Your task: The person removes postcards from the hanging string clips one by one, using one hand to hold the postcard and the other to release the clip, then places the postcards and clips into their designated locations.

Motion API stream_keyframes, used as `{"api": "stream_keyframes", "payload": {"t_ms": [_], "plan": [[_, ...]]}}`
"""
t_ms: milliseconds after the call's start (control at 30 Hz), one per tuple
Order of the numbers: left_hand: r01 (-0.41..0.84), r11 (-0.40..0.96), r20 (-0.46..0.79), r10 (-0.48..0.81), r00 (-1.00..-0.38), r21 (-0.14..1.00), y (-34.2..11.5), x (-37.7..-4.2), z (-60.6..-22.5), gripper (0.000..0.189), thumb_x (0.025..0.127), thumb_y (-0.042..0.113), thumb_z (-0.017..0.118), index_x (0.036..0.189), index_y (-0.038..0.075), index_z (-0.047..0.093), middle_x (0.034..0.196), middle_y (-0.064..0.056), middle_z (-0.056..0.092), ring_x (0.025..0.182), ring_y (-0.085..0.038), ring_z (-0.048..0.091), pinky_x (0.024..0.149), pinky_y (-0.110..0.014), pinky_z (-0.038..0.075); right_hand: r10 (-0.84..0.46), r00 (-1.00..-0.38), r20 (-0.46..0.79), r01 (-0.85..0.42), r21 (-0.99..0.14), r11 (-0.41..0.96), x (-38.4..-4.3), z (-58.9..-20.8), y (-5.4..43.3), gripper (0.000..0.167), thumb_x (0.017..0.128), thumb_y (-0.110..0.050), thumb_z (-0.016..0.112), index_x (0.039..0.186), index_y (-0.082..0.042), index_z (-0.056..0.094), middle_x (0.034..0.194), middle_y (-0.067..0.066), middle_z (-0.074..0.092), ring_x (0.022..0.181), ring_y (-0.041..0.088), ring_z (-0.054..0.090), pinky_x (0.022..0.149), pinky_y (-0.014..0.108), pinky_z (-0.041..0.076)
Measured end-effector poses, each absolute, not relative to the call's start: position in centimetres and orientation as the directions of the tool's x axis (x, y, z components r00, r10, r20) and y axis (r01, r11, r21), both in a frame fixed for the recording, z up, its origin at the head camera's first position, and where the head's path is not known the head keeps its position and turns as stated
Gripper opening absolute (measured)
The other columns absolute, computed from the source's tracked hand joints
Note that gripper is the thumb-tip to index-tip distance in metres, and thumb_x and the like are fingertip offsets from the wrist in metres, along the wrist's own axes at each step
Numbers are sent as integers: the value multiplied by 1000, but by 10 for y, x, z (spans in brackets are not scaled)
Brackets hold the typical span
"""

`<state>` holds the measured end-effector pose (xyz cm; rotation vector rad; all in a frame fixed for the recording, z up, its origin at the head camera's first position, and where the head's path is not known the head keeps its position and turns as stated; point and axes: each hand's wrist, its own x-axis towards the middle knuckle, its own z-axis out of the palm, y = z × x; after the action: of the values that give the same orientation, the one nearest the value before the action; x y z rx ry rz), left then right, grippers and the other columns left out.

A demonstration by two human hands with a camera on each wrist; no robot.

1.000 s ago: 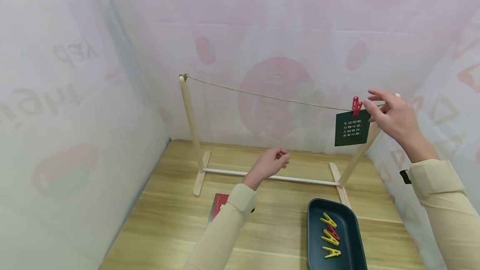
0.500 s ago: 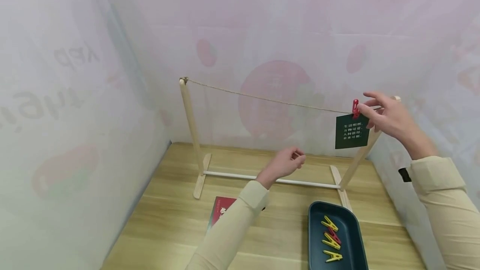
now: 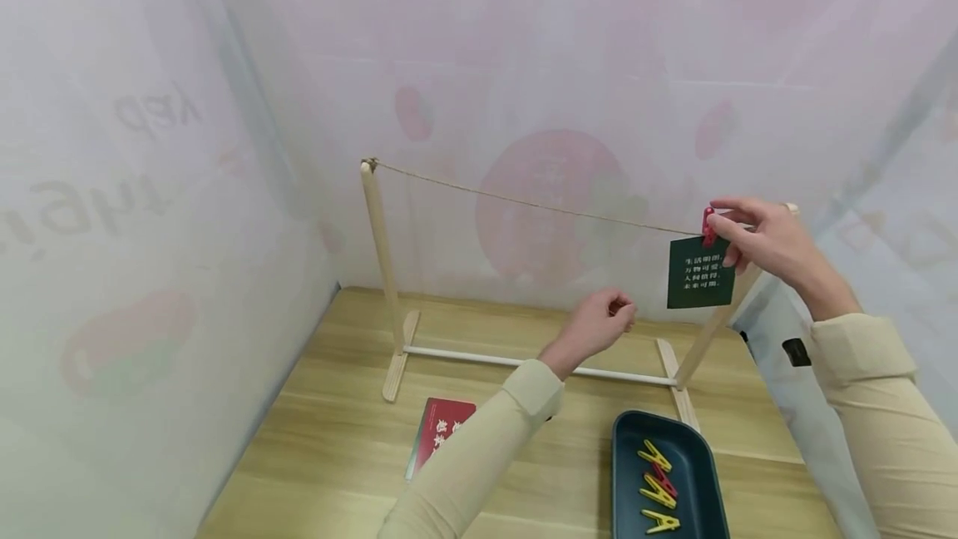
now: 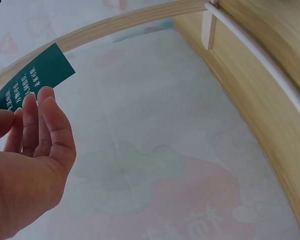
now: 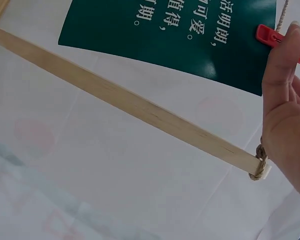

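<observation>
My right hand (image 3: pixel 782 248) pinches a red clothespin (image 3: pixel 708 223) at the right end of a twine line (image 3: pixel 539 205). Below the clip hangs a dark green card (image 3: pixel 684 285) with white lettering. In the right wrist view the thumb (image 5: pixel 282 65) lies against the clothespin (image 5: pixel 265 35), while the other fingers are partly hidden behind it. Lower and to the left, my left hand (image 3: pixel 591 327) is held in the air with loosely curled fingers and nothing in them. From the left wrist, the card (image 4: pixel 50 70) appears just beyond the fingertips.
The line runs between two wooden posts (image 3: pixel 383 256) on feet joined by a white rod (image 3: pixel 464 355). A dark blue tray (image 3: pixel 623 472) holds several yellow clothespins and a red one. A red card (image 3: pixel 449 418) lies on the wooden table (image 3: pixel 299 439), partly behind the left sleeve.
My right hand has moved left onto the red clothespin, whose handles have come together. My left hand has drifted right toward the hanging card.
</observation>
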<state>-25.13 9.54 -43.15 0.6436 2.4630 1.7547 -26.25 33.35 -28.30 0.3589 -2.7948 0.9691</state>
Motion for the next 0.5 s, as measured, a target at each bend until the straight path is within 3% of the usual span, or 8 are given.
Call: {"api": "stream_keyframes", "payload": {"t_ms": [167, 500], "plan": [[325, 266, 218, 364, -906, 907, 106, -248, -429, 17, 101, 25, 55, 100, 12, 66, 83, 6, 65, 72, 1, 57, 63, -17, 49, -168, -961, 221, -271, -620, 736, -265, -284, 335, 49, 100, -38, 54, 135, -5, 52, 80, 6, 68, 55, 21, 61, 53, 37, 56], [350, 294, 252, 324, -912, 889, 125, -241, -431, 18, 99, 33, 57, 106, 19, 66, 93, 10, 67, 86, 0, 60, 75, -16, 50, -159, -968, 195, -249, -646, 722, -269, -280, 336, 47, 100, -39, 53, 133, -6, 53, 78, 6, 66, 55, 24, 62, 55, 38, 57]]}}
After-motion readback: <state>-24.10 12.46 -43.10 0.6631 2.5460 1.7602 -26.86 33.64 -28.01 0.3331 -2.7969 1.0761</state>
